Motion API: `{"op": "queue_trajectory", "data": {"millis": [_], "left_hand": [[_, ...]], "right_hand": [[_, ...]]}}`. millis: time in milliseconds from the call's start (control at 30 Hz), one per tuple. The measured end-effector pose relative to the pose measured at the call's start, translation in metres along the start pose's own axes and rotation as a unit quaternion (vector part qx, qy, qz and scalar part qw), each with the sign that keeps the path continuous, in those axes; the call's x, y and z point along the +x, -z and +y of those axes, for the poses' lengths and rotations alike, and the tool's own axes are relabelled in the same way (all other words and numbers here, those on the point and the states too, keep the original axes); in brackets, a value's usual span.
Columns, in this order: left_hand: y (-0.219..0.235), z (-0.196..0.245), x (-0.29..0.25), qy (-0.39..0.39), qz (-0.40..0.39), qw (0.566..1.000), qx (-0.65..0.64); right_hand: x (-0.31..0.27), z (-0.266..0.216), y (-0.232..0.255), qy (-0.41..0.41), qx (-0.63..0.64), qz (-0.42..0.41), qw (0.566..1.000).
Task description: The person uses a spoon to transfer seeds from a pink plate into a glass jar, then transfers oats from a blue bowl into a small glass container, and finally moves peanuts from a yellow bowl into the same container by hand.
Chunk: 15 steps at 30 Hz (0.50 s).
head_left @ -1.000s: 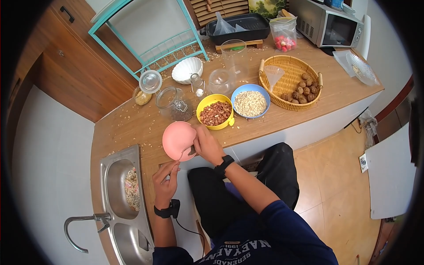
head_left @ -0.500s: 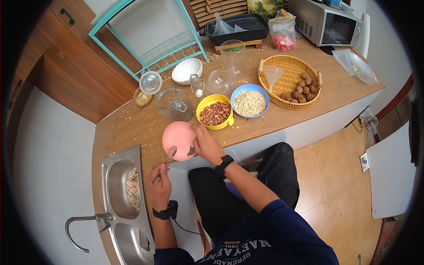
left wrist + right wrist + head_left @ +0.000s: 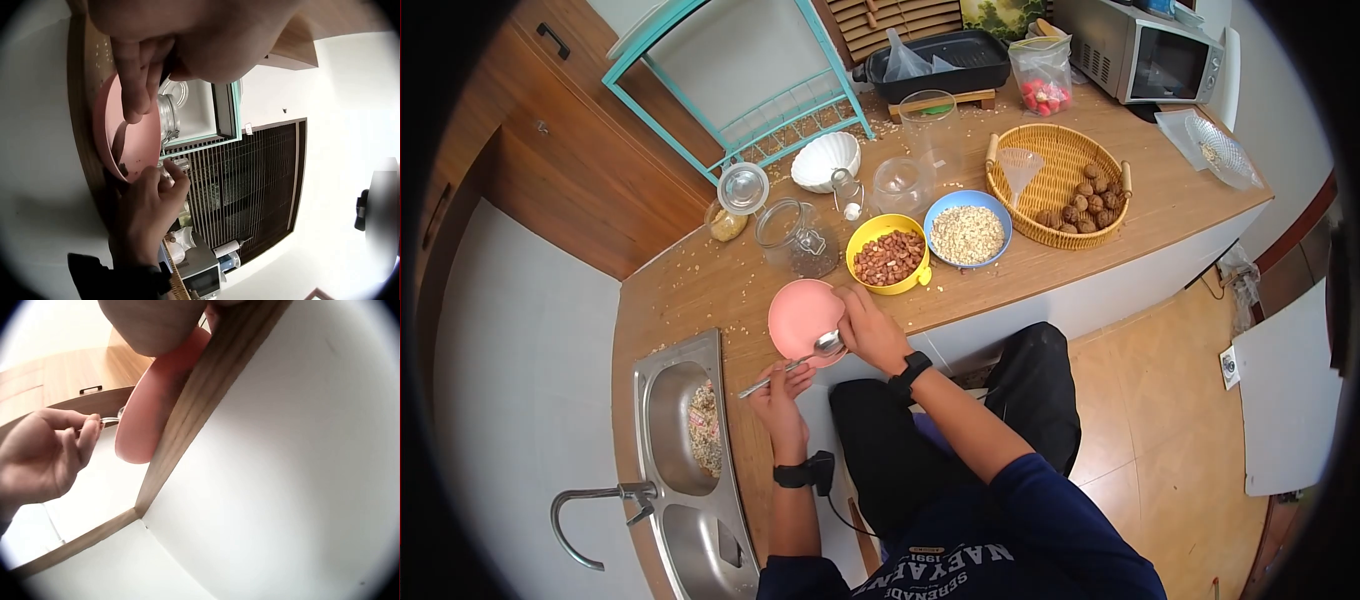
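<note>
A pink bowl [image 3: 798, 312] stands at the counter's front edge, its opening tipped toward the person in the wrist views. My right hand [image 3: 870, 328] grips the bowl's right rim. In my left hand [image 3: 782, 398] a metal spoon [image 3: 825, 345] is pinched by its handle, with the spoon's head over the bowl's lower right side. Some small dark bits [image 3: 123, 169] lie in the bowl near the spoon, partly hidden in the head view. Just behind the bowl are a yellow bowl of reddish-brown nuts [image 3: 888, 258] and an open glass jar [image 3: 785, 228] with dark contents.
A blue bowl of oats [image 3: 967, 232] sits beside a wicker basket [image 3: 1040, 160] holding walnuts and a funnel. Further back are a white fluted bowl [image 3: 825, 160] and clear glass vessels. Left of the person is a steel sink [image 3: 662, 420] with scraps. Loose flakes dot the counter.
The spoon has turned and swung right across the bowl, its head now by the right hand. My left hand has rolled over and moved slightly right; the right hand stays at the rim.
</note>
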<state>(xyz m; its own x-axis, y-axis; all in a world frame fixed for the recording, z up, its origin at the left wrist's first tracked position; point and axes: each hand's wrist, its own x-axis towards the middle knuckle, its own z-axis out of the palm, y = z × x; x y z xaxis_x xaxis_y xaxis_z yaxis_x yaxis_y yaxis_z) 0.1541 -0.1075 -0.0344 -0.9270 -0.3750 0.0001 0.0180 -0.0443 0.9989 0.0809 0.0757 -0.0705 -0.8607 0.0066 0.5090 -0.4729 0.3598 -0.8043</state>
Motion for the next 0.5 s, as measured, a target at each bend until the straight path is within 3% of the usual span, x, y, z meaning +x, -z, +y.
{"op": "queue_trajectory", "data": {"millis": [133,300,500], "left_hand": [[-0.028,-0.013,-0.005,-0.009,0.005,0.996,-0.089],[-0.043,-0.012,-0.002,0.057,0.004,0.982,-0.179],[-0.03,-0.018,0.013,0.043,0.014,0.977,-0.209]], "right_hand": [[0.0,0.0,0.002,-0.013,0.003,-0.001,1.0],[0.001,0.001,0.002,-0.001,0.038,0.032,0.999],[0.002,0.001,0.002,-0.034,0.04,0.004,0.999]]}}
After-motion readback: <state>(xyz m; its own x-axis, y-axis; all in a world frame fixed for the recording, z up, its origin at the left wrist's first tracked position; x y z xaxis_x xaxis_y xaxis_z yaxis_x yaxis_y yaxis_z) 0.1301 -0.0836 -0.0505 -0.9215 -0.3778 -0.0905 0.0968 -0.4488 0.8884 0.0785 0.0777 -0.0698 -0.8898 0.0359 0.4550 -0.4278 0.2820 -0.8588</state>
